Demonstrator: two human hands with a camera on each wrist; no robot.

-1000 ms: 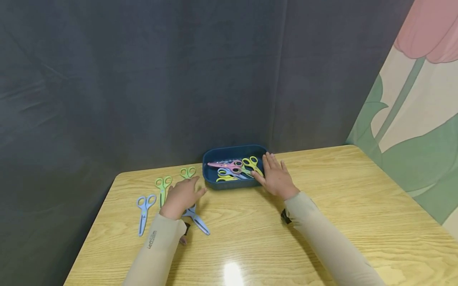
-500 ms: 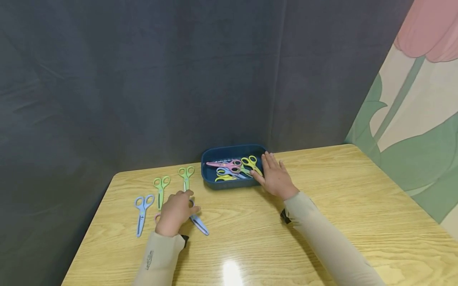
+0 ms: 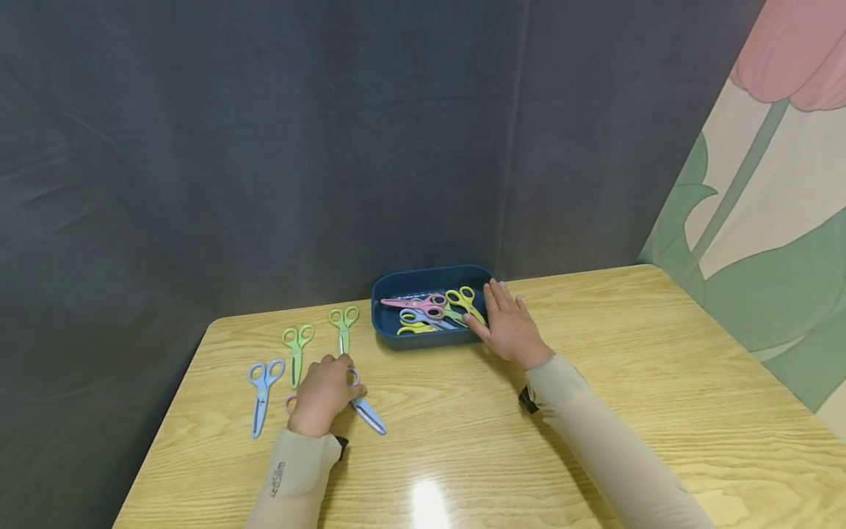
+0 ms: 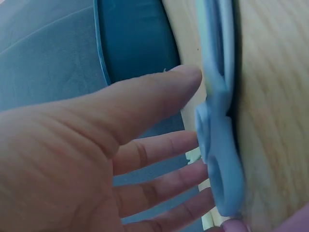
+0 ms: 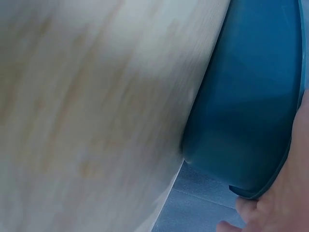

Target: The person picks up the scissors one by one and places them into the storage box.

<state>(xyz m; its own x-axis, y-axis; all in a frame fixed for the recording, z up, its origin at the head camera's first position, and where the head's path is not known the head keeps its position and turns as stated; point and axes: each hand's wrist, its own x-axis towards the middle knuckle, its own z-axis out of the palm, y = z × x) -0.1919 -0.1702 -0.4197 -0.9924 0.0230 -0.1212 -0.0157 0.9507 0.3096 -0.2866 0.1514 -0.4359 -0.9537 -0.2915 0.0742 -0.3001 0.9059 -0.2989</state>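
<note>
My left hand [image 3: 325, 393] is low over the blue scissors [image 3: 366, 415] on the table. In the left wrist view the thumb [image 4: 186, 79] lies beside their blades, and the fairly straight fingers touch the blue handles [image 4: 227, 179]. A pink handle [image 3: 290, 402] peeks out from behind this hand; the rest of it is hidden. My right hand [image 3: 512, 332] rests on the right end of a dark blue bin [image 3: 423, 340], fingers extended along the rim and thumb over the front edge. The bin holds pink scissors [image 3: 416, 303], yellow scissors [image 3: 465, 300] and others, overlapping.
Left of the bin lie green scissors [image 3: 344, 323], a second green pair [image 3: 297, 349] and another blue pair [image 3: 263, 393]. A dark curtain [image 3: 264, 147] hangs behind the wooden table [image 3: 463, 441]. To the right is a wall with a painted tulip [image 3: 786, 59].
My left hand has moved back from beside the bin and down to the blue scissors, uncovering the green pair behind it. The right hand has stayed on the bin.
</note>
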